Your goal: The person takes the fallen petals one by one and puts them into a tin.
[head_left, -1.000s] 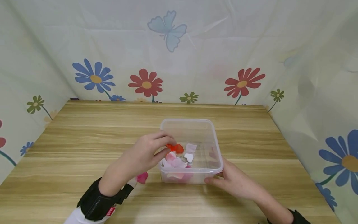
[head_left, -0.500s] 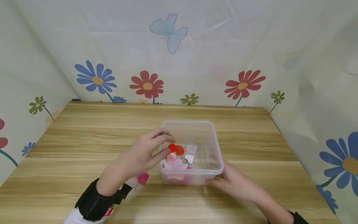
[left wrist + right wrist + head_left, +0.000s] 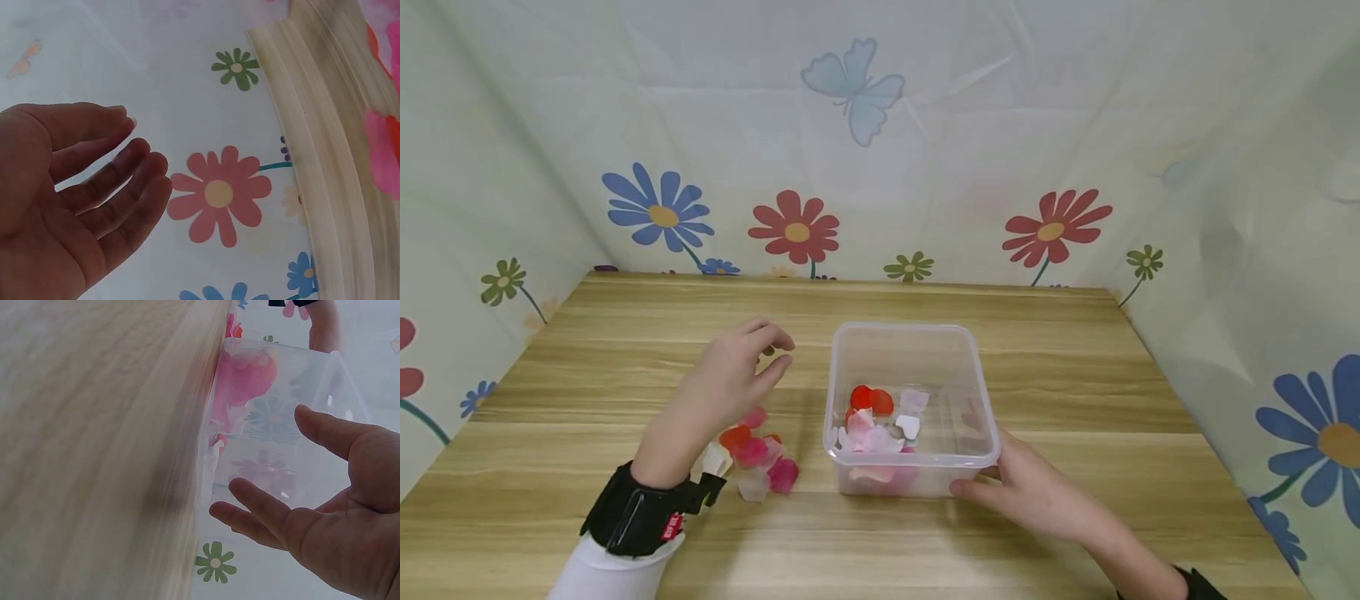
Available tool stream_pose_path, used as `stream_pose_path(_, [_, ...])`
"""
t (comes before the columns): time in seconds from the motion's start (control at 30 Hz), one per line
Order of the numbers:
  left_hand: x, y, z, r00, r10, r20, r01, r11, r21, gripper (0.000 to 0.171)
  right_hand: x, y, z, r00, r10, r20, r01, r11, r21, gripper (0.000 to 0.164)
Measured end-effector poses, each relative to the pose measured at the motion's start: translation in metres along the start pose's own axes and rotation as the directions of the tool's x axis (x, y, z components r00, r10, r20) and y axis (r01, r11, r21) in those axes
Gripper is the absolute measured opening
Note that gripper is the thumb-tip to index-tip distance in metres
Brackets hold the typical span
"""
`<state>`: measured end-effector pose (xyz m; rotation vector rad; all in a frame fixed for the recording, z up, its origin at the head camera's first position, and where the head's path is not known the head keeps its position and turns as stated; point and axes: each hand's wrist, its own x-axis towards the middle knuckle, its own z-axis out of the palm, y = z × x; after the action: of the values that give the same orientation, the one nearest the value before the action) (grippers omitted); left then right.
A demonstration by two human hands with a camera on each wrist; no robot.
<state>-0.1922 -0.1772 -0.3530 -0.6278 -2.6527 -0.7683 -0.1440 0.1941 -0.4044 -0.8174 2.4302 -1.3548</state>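
Observation:
A clear plastic box without a lid stands on the table, with red, pink and white petals lying in it, mostly at its left side. My left hand hovers left of the box above a loose pile of petals. In the left wrist view its fingers are loosely bent and nothing is between them. My right hand rests against the box's front right corner, thumb at the front and fingers at the side. Seen in the right wrist view, those fingers are spread and fairly straight along the box wall.
The wooden table has wood-grain stripes. A white curtain printed with flowers and a butterfly hangs behind it and on both sides. A black strap is around my left wrist.
My left hand has let go of a red petal inside the box and moved out to the left, uncovering the pile on the table. The right hand stays at the box.

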Motion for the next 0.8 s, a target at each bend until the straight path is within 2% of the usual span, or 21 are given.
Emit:
stream_pose_path(0.1, [0.0, -0.01, 0.001, 0.996, -0.066, 0.055, 0.064, 0.997, 0.041, 0.015, 0.0, 0.0, 0.0, 1.0, -0.004, -0.001, 0.004, 1.0, -0.015, 0.087])
stream_pose_path(0.2, [0.001, -0.017, 0.002, 0.982, -0.136, 0.129, 0.127, 0.989, 0.074, 0.014, 0.0, 0.001, 0.0, 1.0, -0.007, 0.001, 0.007, 1.0, -0.014, 0.088])
stream_pose_path(0.3, [0.001, -0.025, 0.003, 0.956, -0.205, 0.21, 0.186, 0.977, 0.107, 0.015, 0.0, 0.001, -0.001, 1.0, -0.003, -0.001, 0.003, 1.0, -0.023, 0.088])
stream_pose_path(0.4, [0.001, -0.033, 0.007, 0.922, -0.26, 0.289, 0.228, 0.964, 0.138, 0.017, 0.0, 0.001, 0.0, 1.0, 0.004, -0.005, -0.004, 0.999, -0.035, 0.088])
stream_pose_path(0.53, [0.001, -0.042, 0.012, 0.883, -0.292, 0.368, 0.255, 0.956, 0.145, 0.015, 0.0, 0.001, 0.0, 1.0, 0.011, -0.006, -0.011, 0.999, -0.031, 0.089])
stream_pose_path(0.67, [-0.002, -0.047, 0.016, 0.856, -0.308, 0.415, 0.288, 0.951, 0.113, 0.013, -0.002, 0.0, 0.0, 1.0, 0.004, -0.008, -0.004, 0.999, -0.034, 0.089])
stream_pose_path(0.8, [-0.006, -0.051, 0.02, 0.836, -0.322, 0.444, 0.319, 0.944, 0.084, 0.014, -0.002, -0.001, 0.0, 1.0, 0.013, -0.014, -0.013, 0.998, -0.054, 0.089])
